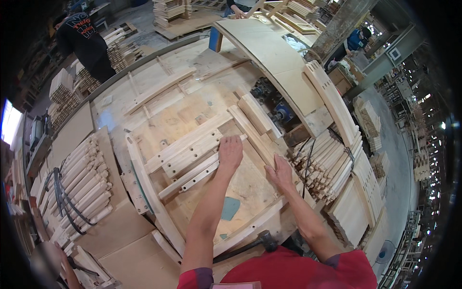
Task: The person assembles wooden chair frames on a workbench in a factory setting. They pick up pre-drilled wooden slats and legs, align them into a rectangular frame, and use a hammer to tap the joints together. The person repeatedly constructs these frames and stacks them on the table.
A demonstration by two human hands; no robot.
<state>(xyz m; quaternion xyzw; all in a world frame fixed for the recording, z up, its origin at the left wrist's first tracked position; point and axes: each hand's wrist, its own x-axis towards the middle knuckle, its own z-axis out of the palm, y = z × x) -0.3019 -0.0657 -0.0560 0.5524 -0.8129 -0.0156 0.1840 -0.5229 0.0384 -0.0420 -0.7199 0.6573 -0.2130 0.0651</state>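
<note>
Both bare hands are at a wooden frame laid out on the bench [107, 121]. They stand apart from each other, the left further forward.

The left hand [231, 151] is curled over the right end of a drilled slat [199, 174], whose tip shows past the fingers. It appears clamped there; the underside of the grip is hidden. The slat lies slantwise inside the frame, with holes along its near face.

The right hand [280, 172] is at the near end of the right-hand rail [250, 133], thumb and fingers spread. I cannot tell whether it grips the rail or only rests against it.

Beyond the slat, and roughly parallel to it, lie more drilled pieces [195, 149]. A curved rail [150, 188] bounds the left side and a front rail [255, 224] the near side. A green patch [230, 208] lies on the board within. A hammer [268, 241] rests beside the front rail, close to the person's red shirt [274, 269].

Strapped sticks are stacked at left [79, 180] and at right. A co-worker in dark clothes [86, 45] stands at the far left.
</note>
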